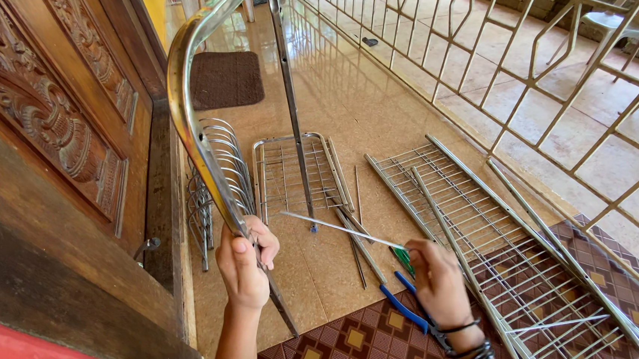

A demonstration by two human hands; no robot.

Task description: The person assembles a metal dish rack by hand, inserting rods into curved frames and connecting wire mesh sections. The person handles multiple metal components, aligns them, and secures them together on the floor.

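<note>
A: What do the hands hold?

B: The left hand (245, 260) is closed tight around a bent metal tube frame (190, 103), gripping it low down where 2 bars meet. The frame arches up and away beside a carved wooden door (47, 108). The right hand (436, 278) is closed on a screwdriver (346, 228) with a green handle; its thin shaft points left toward the frame, the tip just short of it.

A: And around them?

B: Blue-handled pliers (405, 302) lie on the floor just below the right hand, partly on a brown patterned mat (368, 348). Dark bracelets (472, 351) circle the right wrist. A small wire rack (290, 174) lies flat on the tan tiles behind the frame, with a curved wire rack (219, 165) standing to its left by the door. A large wire shelf (508, 268) lies to the right, half on the mat. Loose rods (356, 238) rest between the 2 flat racks. A white metal grille (507, 73) runs along the right side, and a dark doormat (225, 79) sits farther back.
</note>
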